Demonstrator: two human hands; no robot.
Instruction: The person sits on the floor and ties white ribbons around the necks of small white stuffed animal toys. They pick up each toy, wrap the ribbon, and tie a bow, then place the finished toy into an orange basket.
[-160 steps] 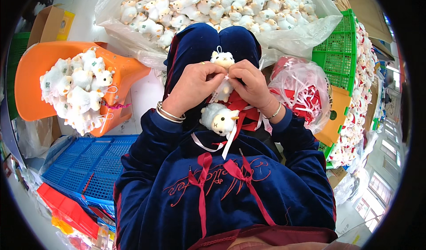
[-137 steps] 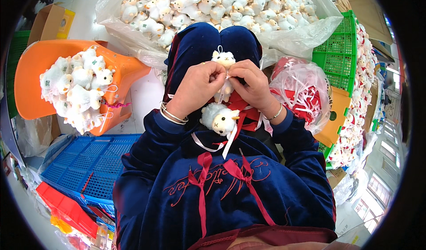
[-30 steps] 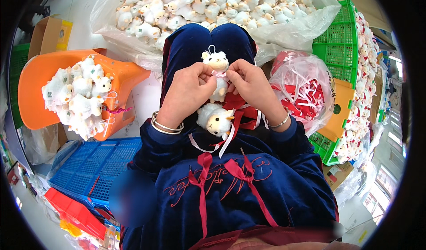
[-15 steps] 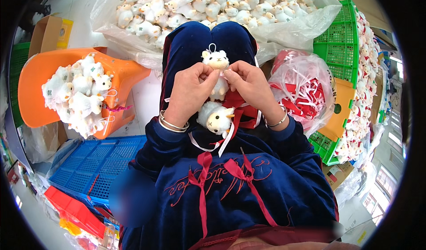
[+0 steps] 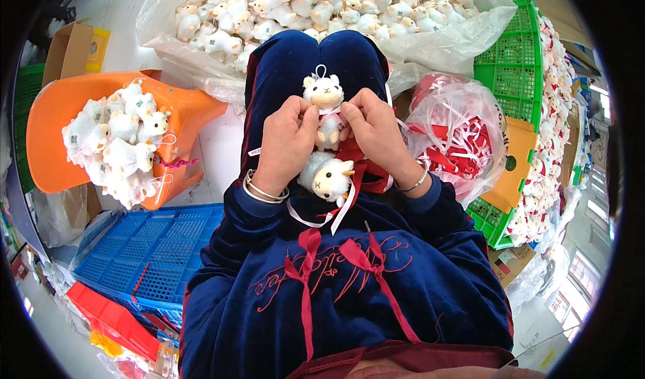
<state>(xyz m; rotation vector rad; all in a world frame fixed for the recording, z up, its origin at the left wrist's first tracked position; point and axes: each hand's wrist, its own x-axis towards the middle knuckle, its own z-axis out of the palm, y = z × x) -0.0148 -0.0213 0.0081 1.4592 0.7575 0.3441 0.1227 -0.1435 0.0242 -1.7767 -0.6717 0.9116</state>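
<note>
The left hand (image 5: 289,138) and right hand (image 5: 377,136) pinched a pink ribbon (image 5: 330,112) around a plush toy's (image 5: 325,94) neck, toward the lap's (image 5: 277,73) knee edge.

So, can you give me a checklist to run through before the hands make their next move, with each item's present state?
1. Hands placed: ok; left hand and right hand flank the held plush toy, fingers pinched at the pale pink ribbon.
2. Ribbon at the neck: ok; it crosses the front, just under the head.
3. Knot tight: cannot tell; too small to judge.
4. Hanging loop clear of the fingers: ok; it stands above the head.
5. Lap tidy: not ok; a white ribbon and red ribbon lie beside the second plush toy.
</note>
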